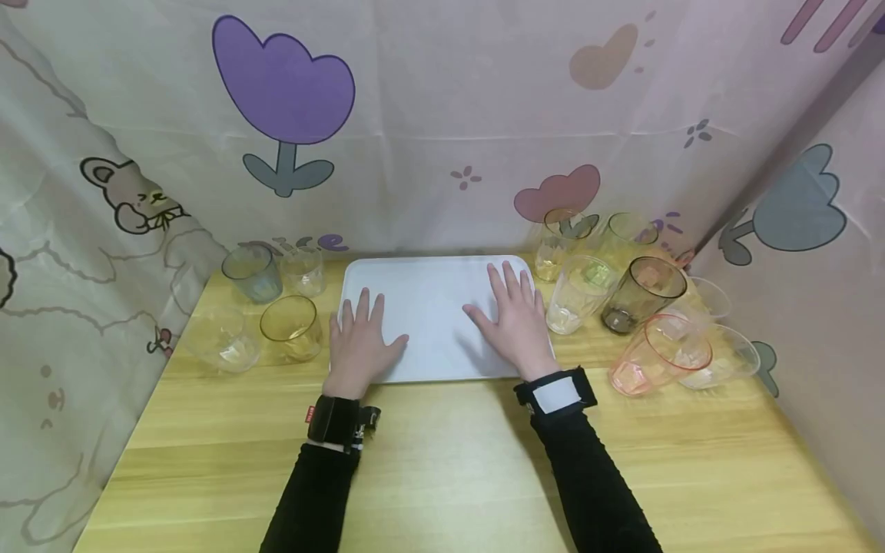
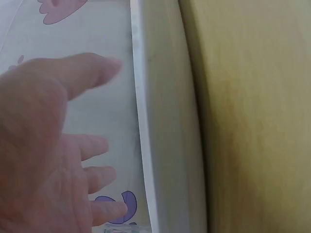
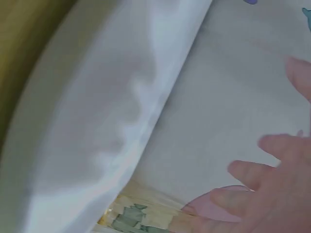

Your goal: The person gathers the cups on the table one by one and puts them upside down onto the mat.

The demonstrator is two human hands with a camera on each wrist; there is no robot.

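A white rectangular tray (image 1: 435, 330) lies on the wooden table between two groups of glasses. Over its left edge is my left hand (image 1: 359, 344), palm down with fingers spread and nothing in them. My right hand (image 1: 515, 322) is above the tray's right part, fingers also spread and holding nothing; its shadow falls on the tray. In the left wrist view, the left hand (image 2: 36, 131) shows thumb and fingers extended, apart from the tray's side (image 2: 167, 121). The right wrist view has the right hand's (image 3: 277, 189) fingers pointing away from the tray (image 3: 92, 126).
Left of the tray stand a grey-blue glass (image 1: 252, 276), an amber glass (image 1: 292, 330) and clear ones. At right are several more, including a dark grey glass (image 1: 643, 296) and a pink glass (image 1: 657, 357). A printed curtain (image 1: 415, 153) hangs behind the table (image 1: 442, 468).
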